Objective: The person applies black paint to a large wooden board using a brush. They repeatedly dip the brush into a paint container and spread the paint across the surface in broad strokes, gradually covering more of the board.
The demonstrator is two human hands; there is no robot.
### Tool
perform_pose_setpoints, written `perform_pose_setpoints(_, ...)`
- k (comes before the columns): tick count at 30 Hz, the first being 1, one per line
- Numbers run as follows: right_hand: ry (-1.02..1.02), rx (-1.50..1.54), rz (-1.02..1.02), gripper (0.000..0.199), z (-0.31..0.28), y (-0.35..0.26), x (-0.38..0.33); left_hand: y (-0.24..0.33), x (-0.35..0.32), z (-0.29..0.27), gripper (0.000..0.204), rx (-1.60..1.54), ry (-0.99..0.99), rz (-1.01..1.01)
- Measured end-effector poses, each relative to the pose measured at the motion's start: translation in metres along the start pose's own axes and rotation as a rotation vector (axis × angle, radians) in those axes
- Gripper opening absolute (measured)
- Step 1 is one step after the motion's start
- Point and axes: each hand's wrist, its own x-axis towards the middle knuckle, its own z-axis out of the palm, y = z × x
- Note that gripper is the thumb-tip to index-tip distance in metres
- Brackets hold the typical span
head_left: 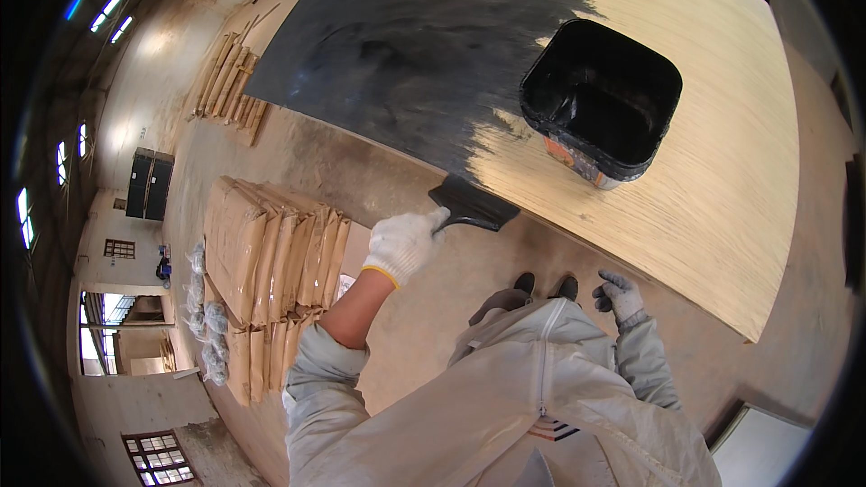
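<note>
My left hand [406, 243], in a white knit glove with a yellow cuff edge, is closed round the handle of a wide paintbrush [471, 202]. Black paint coats the brush, which is at the near edge of a large wooden board [713, 207]. Black paint [397, 72] covers the board's left part, ending in ragged streaks on the pale wood grain. On the board stands a paint bucket [600, 99], squarish and black inside. My right hand [620, 296], in a stained grey glove, hangs by the board's near edge, fingers loosely apart and holding nothing.
Stacked brown-wrapped packages [262, 261] stand on the floor to my left, beside clear plastic-wrapped bundles [215, 343]. Farther off are a pile of wooden poles [230, 81] and a dark stack [149, 183] by the wall. A white panel [762, 446] is at the lower right.
</note>
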Motion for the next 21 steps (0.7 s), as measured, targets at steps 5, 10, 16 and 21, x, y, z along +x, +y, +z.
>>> perform_pose_setpoints(5,-0.009,-0.043,-0.009,0.045,-0.004,-0.007,0.000,0.000,-0.018,-0.013,0.041,-0.013,0.065,-0.038)
perform_pose_setpoints(10,-0.038,-0.059,0.009,0.041,-0.009,-0.001,-0.001,-0.017,0.001,-0.020,0.043,0.008,0.117,-0.208)
perform_pose_setpoints(16,-0.126,-0.103,0.019,0.037,0.009,-0.012,-0.012,-0.017,0.058,-0.015,0.039,-0.043,0.195,-0.211)
perform_pose_setpoints(21,-0.109,-0.107,-0.022,0.040,0.021,-0.033,-0.019,-0.002,0.090,-0.006,0.037,-0.045,0.075,-0.140)
